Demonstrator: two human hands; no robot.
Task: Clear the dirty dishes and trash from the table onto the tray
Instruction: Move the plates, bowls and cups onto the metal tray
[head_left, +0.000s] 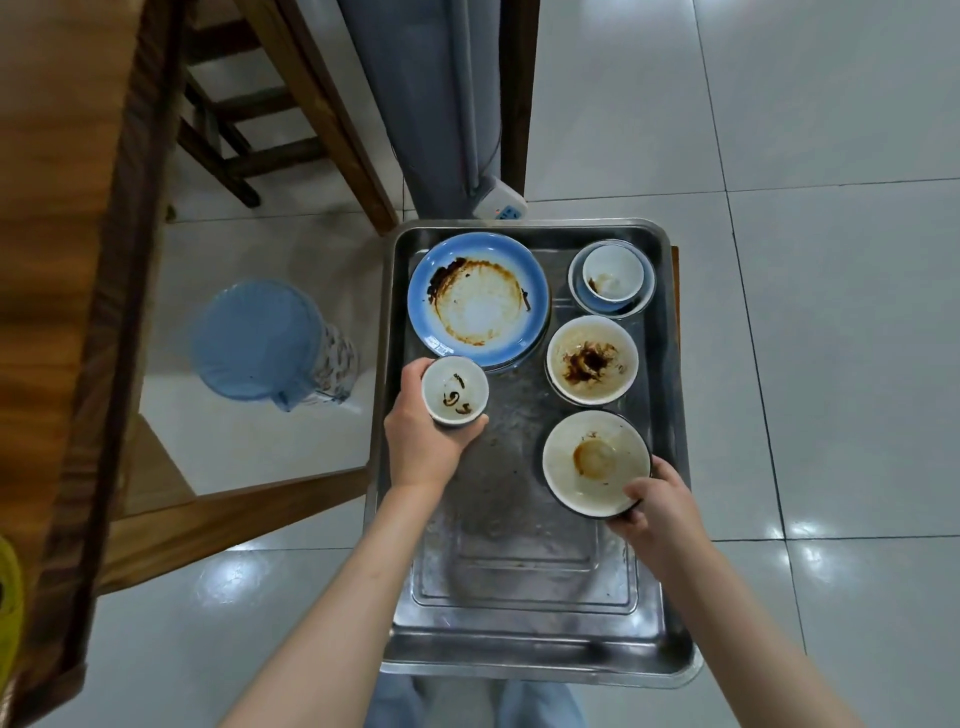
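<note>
The steel tray (519, 629) lies lengthwise in front of the person; its near part is bare metal w/ smears.

Right hand (657, 512) is at the tray's right side. Its grip is closed on a dirty bowl w/ dark rim (596, 464): fingers curl over the near rim and thumb side goes under the edge. The bowl has a brown ring inside and sits low over the tray; I cannot tell if it touches the metal.

Left hand (415, 436) is at the tray's left edge. Its grip is wrapped round a small white cup (454, 391), fingers around the wall from outside, thumb at the near side. The cup is upright, w/ dark bits of residue at the bottom, and is just beside the blue plate (478, 299).

Further on the tray: a white bowl w/ dark sauce stain (592, 359) in the right-middle, behind the held bowl. At the far right corner a small white cup nested in a blue-rimmed bowl (612, 278). The blue plate, far left, has a brown sauce ring and seems to lie on another plate.

Left of the tray, on the tiled floor (831, 312), stands a bin w/ blue bag (260, 338). The wooden counter (67, 260) fills the left side, chair legs (234, 130) behind it.
</note>
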